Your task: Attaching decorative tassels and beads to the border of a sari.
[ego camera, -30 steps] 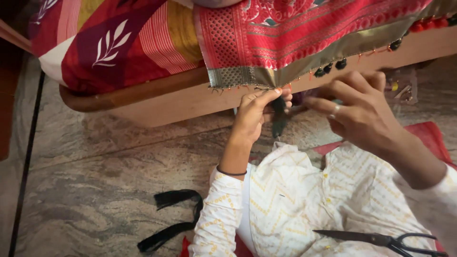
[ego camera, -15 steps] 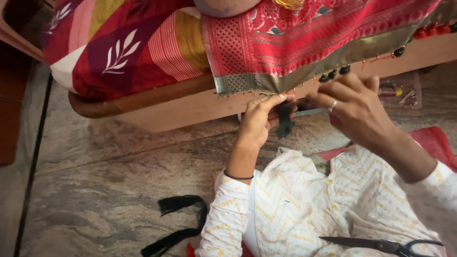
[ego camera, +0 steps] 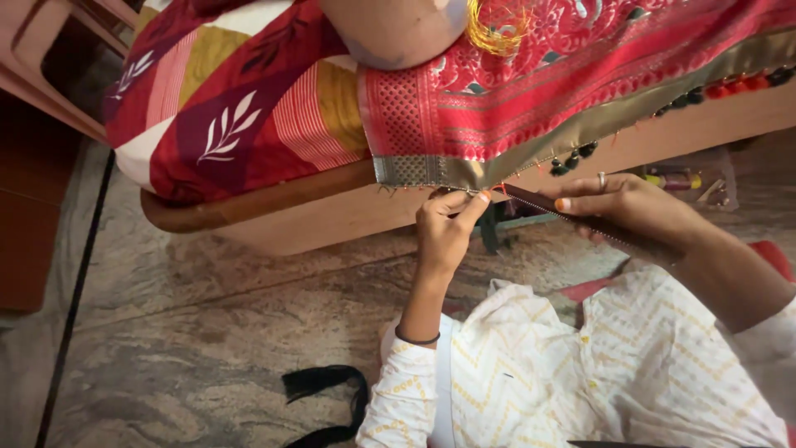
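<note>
Pinched at the middle of the frame: the gold border (ego camera: 497,170) of a red cloth (ego camera: 531,91), hanging over the wooden edge of a bed (ego camera: 332,220); held there by the left hand (ego camera: 444,228), thumb and forefinger closed together on the hem near a few loose orange threads. Stretched to the right of that: a dark strip of trim (ego camera: 572,217), running slantwise from the hem down into the right hand (ego camera: 630,211), fingers wrapped shut around it, a ring on one finger. Hung along the border toward the upper right: small black beads (ego camera: 572,162) and red ones (ego camera: 734,85); likely to snag the trim if drawn too close. Judged risky: a slack pinch, letting the border slip back over the bed edge; a hard pull on the trim, puckering the hem or snapping the threads; a crooked line, with the cloth draped and unsupported. Lying further out: a patterned bedcover (ego camera: 224,124) at upper left; a coil of gold thread (ego camera: 497,29) at top centre; thread spools (ego camera: 676,180) under the bed at right; a black ribbon (ego camera: 327,398) on the stone floor (ego camera: 166,348) at lower centre.
</note>
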